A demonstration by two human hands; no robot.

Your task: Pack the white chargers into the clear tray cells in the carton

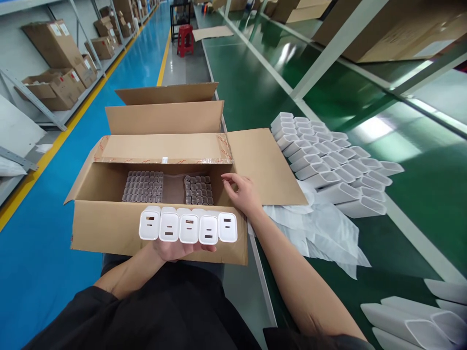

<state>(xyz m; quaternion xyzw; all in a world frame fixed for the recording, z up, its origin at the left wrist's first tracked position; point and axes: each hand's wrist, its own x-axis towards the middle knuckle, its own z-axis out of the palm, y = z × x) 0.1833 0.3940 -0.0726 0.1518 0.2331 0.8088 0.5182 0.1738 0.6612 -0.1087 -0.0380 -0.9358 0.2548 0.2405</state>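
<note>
Across my left hand [173,250], palm up with the fingers underneath, lies a side-by-side row of several white plastic charger housings [188,228]. Their end faces, with rectangular slots, point toward me. My right hand [241,193] is over the right edge of an open cardboard box [156,223], fingers loosely bent and apart, with nothing visible in them. Inside the box, small clear-edged pieces stand in a larger block [143,187] on the left and a smaller block [199,189] on the right, with a bare brown strip [173,188] between them.
Stacked white oval sleeves [328,155] lie on the green table [248,97] at right, more sleeves [412,321] at lower right. Crumpled translucent plastic [324,238] lies beside the box flap [266,165]. A metal frame [328,53] crosses above the table. Shelves with cartons [54,43] line the left.
</note>
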